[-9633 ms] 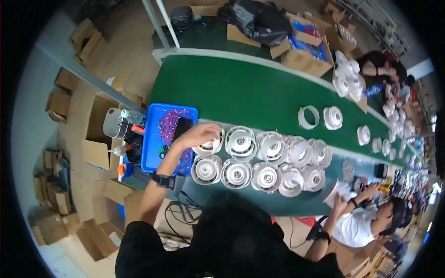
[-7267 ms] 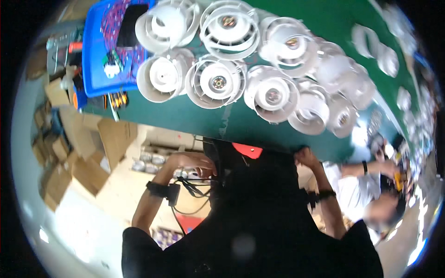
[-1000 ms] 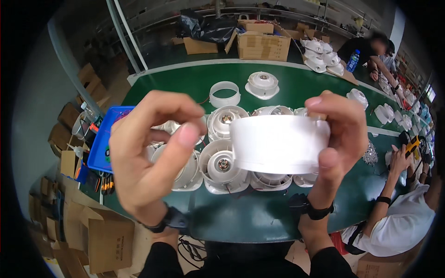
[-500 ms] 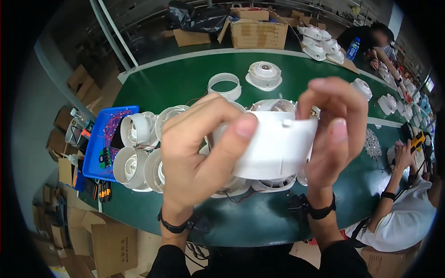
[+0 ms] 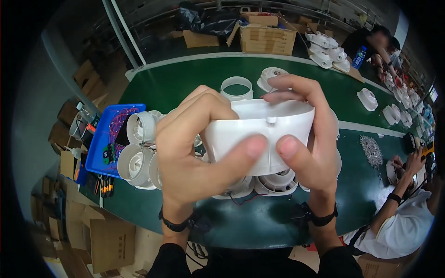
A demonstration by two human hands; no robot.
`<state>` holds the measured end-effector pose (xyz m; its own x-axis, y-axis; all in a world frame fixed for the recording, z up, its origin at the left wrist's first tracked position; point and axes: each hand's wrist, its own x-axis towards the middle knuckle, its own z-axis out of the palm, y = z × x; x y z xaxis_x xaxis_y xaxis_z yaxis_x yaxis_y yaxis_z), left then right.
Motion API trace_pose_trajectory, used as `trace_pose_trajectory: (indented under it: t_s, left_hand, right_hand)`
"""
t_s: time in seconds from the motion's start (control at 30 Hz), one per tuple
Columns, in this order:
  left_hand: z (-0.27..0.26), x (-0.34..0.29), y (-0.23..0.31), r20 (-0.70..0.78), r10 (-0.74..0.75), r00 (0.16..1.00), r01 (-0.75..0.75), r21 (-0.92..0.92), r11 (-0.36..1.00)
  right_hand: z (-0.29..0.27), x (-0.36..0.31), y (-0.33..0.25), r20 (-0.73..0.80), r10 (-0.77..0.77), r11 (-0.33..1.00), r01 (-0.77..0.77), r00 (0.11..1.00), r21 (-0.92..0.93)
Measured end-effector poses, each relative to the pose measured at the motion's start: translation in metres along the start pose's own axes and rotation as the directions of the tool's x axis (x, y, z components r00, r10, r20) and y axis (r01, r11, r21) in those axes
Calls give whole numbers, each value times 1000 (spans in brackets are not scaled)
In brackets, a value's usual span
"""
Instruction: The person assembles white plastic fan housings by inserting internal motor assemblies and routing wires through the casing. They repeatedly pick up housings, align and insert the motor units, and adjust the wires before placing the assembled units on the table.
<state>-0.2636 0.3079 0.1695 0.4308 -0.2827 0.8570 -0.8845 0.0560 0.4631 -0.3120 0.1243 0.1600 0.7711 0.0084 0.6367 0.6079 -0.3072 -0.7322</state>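
Observation:
Between my two hands I hold up a white plastic ring-shaped housing [image 5: 259, 132], its open rim tilted upward and a small tab on the near edge. My left hand [image 5: 197, 143] grips its left side, thumb pressed on the near wall. My right hand [image 5: 308, 134] wraps its right side, with the thumb on the same wall and fingers curled over the far rim. Under and behind the hands stand several white fan housings [image 5: 134, 166], some with dark wires, partly hidden. Farther back lie a plain white ring [image 5: 237, 96] and a domed white part [image 5: 269, 76].
At the left is a blue tray [image 5: 95, 155] with wires and a green circuit board; orange-handled tools [image 5: 107, 186] hang close by. Cardboard boxes [image 5: 266, 39] stand behind the green table [image 5: 185, 69]. Rightward are a pile of small metal pieces [image 5: 371, 150] and a co-worker holding a yellow tool [image 5: 427, 149].
My right hand has closed onto the housing, its thumb now against the near wall. The housing has tipped so its opening shows, and my left thumb has slid down the wall.

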Motion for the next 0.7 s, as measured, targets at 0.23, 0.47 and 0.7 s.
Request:
trace_pose_trajectory:
  t_s: [0.23,0.47,0.7]
  left_hand:
    - [3,-3,5,-23,20,1000,-21,-37,999]
    - [-7,-2,-6,126,446,886,-442,-59,895]
    - [-24,1,-6,153,478,865,-495,113,861]
  right_hand:
    - [5,0,11,-152,-222,971,233,963,57]
    - [25,1,0,-401,34,920,128,916,370]
    - [-5,3,2,136,250,787,-283,959,548]
